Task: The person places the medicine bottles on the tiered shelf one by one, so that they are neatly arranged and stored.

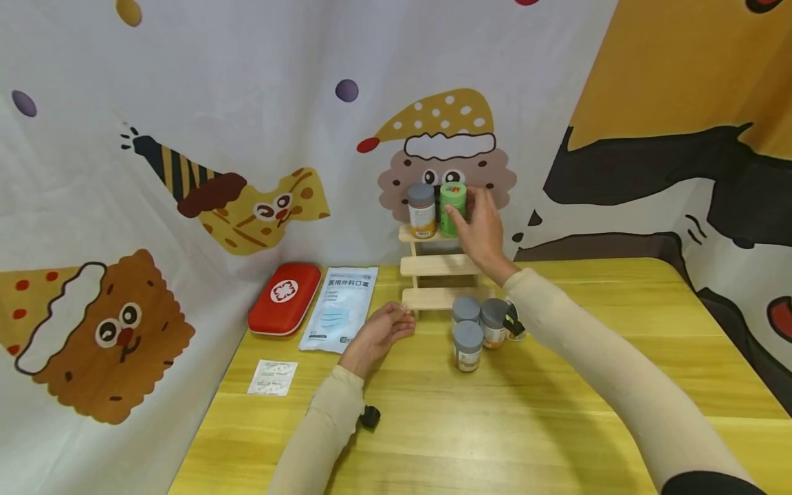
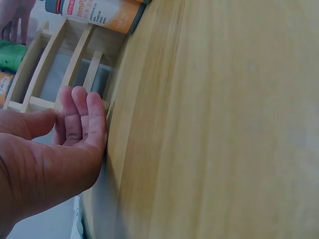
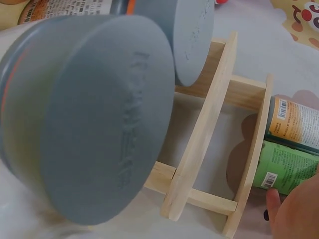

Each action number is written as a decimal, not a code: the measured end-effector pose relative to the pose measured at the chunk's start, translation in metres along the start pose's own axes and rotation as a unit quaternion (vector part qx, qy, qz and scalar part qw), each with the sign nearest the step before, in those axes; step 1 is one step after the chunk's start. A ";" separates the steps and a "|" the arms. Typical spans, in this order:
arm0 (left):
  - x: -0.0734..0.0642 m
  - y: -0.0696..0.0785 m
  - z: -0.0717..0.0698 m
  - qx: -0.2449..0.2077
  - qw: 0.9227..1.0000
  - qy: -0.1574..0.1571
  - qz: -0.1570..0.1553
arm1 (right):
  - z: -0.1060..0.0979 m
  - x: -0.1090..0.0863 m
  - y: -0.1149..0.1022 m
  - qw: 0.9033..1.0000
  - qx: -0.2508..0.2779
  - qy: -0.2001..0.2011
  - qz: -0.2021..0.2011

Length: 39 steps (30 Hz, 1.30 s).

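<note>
A small three-tier wooden shelf rack [image 1: 441, 265] stands at the back of the table. My right hand [image 1: 482, 230] grips a green canister [image 1: 454, 206] on its top tier, thumb on the near side. Left of the canister, on that tier, stands a grey-lidded pill bottle [image 1: 422, 212]. Low down, my left hand [image 1: 380, 333] pinches the rack's left end, fingertips at the bottom tier; in the left wrist view the thumb and fingers [image 2: 77, 114] come together there. Several more grey-lidded bottles [image 1: 467, 347] cluster on the table before the rack's right side.
A red first-aid case [image 1: 284, 299] and a blue-white mask packet [image 1: 339, 309] lie left of the rack. Nearer is a small white packet [image 1: 272, 378]. A printed cloth [image 1: 247, 103] hangs behind the wooden table [image 1: 445, 440]. Bottle lids [image 3: 109, 119] loom close in the right wrist view.
</note>
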<state>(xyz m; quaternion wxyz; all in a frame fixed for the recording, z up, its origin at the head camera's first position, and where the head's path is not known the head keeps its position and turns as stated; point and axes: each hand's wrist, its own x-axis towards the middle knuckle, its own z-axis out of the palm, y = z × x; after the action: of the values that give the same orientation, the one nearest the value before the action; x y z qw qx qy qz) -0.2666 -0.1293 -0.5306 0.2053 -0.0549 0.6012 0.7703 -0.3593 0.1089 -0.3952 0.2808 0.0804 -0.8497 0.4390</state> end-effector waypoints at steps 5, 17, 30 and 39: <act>0.000 0.000 0.002 0.005 1.000 0.007 0.006 | -0.002 -0.001 0.001 1.000 0.009 -0.013 -0.004; -0.003 -0.002 0.003 0.002 1.000 0.018 0.008 | -0.027 -0.024 0.007 0.998 0.036 -0.054 0.016; -0.003 -0.001 -0.001 -0.004 1.000 0.007 0.012 | -0.062 -0.082 0.003 0.992 0.039 -0.112 -0.028; -0.002 -0.001 0.005 -0.009 1.000 0.018 0.016 | -0.081 -0.137 0.000 0.985 -0.006 -0.163 -0.050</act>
<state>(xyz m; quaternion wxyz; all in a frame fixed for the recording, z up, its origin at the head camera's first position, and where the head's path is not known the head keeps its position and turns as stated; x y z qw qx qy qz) -0.2637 -0.1247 -0.5293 0.1818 -0.0605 0.5988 0.7777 -0.2131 0.1578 -0.4331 0.1604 0.1914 -0.8816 0.4005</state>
